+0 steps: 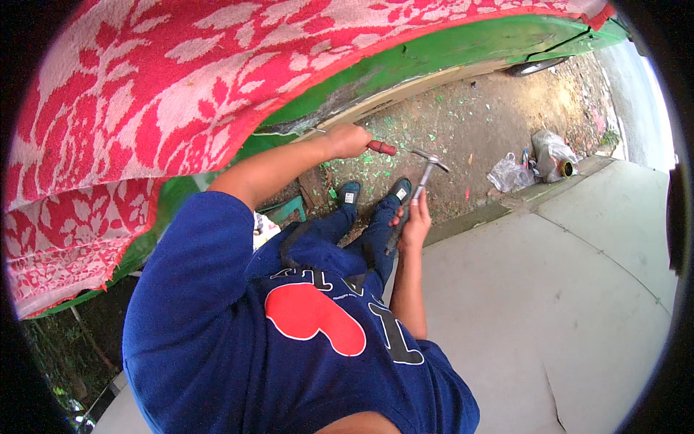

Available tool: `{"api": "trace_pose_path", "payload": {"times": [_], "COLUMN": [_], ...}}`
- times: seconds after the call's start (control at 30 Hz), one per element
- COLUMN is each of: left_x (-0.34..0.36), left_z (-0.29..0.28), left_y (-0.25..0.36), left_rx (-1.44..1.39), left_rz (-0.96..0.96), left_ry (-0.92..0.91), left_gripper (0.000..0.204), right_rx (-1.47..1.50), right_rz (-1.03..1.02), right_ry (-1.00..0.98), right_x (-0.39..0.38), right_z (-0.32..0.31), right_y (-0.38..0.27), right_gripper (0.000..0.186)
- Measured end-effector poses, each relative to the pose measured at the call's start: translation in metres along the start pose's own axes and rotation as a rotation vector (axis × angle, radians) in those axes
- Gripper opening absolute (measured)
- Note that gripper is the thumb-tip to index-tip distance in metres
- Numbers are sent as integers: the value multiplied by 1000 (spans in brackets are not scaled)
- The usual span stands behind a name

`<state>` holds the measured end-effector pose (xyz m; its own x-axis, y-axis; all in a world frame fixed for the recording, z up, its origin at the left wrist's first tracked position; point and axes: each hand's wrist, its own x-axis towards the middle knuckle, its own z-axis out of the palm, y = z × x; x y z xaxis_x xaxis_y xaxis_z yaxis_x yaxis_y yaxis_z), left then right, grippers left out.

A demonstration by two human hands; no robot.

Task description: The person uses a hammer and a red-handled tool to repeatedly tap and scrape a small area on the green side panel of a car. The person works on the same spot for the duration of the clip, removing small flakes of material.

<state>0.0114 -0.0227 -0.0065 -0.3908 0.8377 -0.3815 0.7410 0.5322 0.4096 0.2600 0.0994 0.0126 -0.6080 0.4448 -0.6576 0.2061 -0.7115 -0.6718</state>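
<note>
My left hand [347, 141] is closed around a screwdriver with a red handle [382, 148]. Its thin metal shaft comes out on the other side of the fist and points at the lower edge of a green car body [434, 49]. Whether the tip touches the metal I cannot tell. My right hand [415, 223] grips a hammer [428, 173] by its handle. The hammer's metal head is raised, a short gap away from the butt of the red handle.
A red and pink patterned cloth [217, 65] drapes over the car. Green paint flakes litter the dirt ground [448, 130] around my shoes. Plastic bags [553, 152] lie to the right, beside a pale panelled surface [549, 289]. A car wheel [536, 66] shows at the far end.
</note>
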Motion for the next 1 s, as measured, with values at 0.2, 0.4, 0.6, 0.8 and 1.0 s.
{"api": "trace_pose_path", "payload": {"times": [0.2,0.4,0.6,0.8,1.0], "left_x": [9,3,5,5,0], "left_z": [-3,-6,2,0,-4], "left_y": [-4,3,-4,-2,0], "left_rx": [11,30,-4,25,22], "left_rz": [-43,-54,-25,-34,3], "left_ry": [20,-25,25,5,16], "left_gripper": [17,17,18,19,19], "right_rx": [-133,93,-21,-19,9], "right_rz": [-17,-92,-54,-31,-20], "right_ry": [-29,74,64,43,57], "right_x": [-1,6,9,9,5], "right_z": [0,-14,-16,-15,-15], "right_y": [8,-18,-19,-10,-13], "right_gripper": [50,50,50,50,50]}}
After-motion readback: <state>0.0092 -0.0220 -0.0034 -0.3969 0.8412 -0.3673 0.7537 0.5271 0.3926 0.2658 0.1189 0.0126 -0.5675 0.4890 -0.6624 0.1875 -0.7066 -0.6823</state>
